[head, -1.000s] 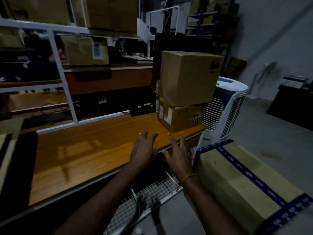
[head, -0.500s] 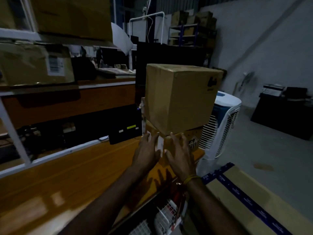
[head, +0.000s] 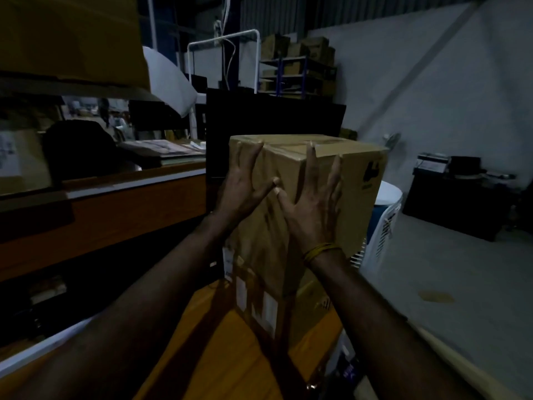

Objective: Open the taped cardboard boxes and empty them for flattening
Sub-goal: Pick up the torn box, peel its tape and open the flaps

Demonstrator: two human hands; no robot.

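Likely stiff, maybe weighty. Left hand [head: 242, 186] flat, fingers spread on the near face of the top box [head: 326, 203]; right hand [head: 314, 203] likewise, across its corner. Neither clasps. Box sits on a lower box [head: 311, 298] at the table [head: 230, 356] end. Better hold: opposite sides, low.

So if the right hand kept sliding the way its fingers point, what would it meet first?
The right hand lies flat on the upper cardboard box, fingers pointing up. Going on, the fingertips would reach the box's top edge and the tape folded over it; beyond that edge the way looks free, though depth is unclear.
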